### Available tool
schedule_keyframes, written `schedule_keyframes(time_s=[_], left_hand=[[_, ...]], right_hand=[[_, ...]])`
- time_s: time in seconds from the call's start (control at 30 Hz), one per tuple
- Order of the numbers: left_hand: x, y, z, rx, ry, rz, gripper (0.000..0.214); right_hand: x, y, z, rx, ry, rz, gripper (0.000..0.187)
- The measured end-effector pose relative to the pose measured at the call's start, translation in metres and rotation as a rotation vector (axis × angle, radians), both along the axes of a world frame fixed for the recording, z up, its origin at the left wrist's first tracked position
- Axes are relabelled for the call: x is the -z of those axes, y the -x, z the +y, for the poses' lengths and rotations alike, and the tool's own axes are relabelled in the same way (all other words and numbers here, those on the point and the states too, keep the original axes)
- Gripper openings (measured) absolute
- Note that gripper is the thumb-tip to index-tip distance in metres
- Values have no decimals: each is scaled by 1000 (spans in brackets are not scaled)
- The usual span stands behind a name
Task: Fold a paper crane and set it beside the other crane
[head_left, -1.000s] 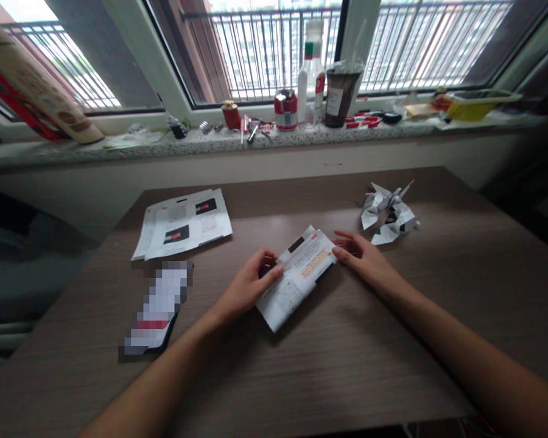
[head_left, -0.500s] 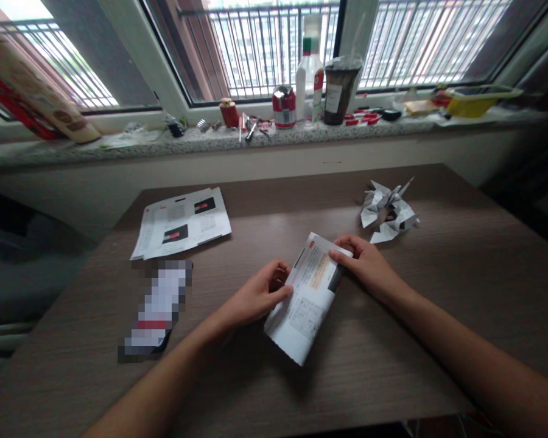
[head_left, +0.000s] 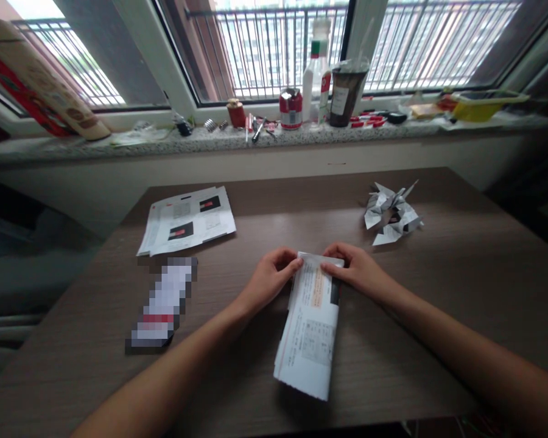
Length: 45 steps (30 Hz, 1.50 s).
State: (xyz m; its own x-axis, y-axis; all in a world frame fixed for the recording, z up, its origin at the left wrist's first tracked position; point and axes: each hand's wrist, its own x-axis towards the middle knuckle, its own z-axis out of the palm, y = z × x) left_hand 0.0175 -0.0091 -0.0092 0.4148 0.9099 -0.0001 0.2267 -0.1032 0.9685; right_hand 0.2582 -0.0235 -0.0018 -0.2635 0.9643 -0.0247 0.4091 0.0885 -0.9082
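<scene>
A folded sheet of printed paper [head_left: 311,328] is held between both hands, just above the table, its long side running toward me. My left hand [head_left: 279,272] pinches its far left corner, thumb on top and fingers curled behind. At the far right corner, my right hand [head_left: 349,263] grips the sheet with the thumb on the print and the fingers underneath. Black text, an orange block and a grey table are printed on the upper face. Beyond my right hand lies a folded paper model [head_left: 393,214] with pointed tips.
Flat printed sheets [head_left: 187,222] lie at the table's back left. A blurred-out phone [head_left: 164,301] is nearer, beside my left forearm. On the stone windowsill stand a red can [head_left: 291,109], a bottle [head_left: 308,91], a lidded cup [head_left: 344,94] and a yellow container [head_left: 481,108].
The folded paper has turned more upright in view and come nearer to me. My left hand has shifted from its left edge to the far left corner.
</scene>
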Motion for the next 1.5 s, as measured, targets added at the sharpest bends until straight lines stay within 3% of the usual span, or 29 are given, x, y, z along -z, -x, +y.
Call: schedule_keyframes(time_s=[0.1,0.2,0.3,0.47,0.73,0.83,1.1,1.5], left_hand=[[5,-2,0,-64,48,-51,25],[6,-4,1,-133,109,-121,26],[5,-5,0,-176,165,-185,26],[1,-5,-3,-195,186,-196,25],[2,-4,-6,-187,161,-217,26],[2,-4,-7,-201,165,-220,26],[-5,-3,-10,-245,144,-195,25],[2,-3,-10,-245,241,-237,26]], right_hand=[[4,-1,4,71,50,70,26],[10,2,6,202,210,273,38],[15,7,5,240,333,430,38],[17,10,2,241,244,452,34],[19,8,1,231,102,281,34],[18,10,-1,244,123,326,35],[14,11,-4,218,360,536,34],[12,8,-5,223,238,425,29]])
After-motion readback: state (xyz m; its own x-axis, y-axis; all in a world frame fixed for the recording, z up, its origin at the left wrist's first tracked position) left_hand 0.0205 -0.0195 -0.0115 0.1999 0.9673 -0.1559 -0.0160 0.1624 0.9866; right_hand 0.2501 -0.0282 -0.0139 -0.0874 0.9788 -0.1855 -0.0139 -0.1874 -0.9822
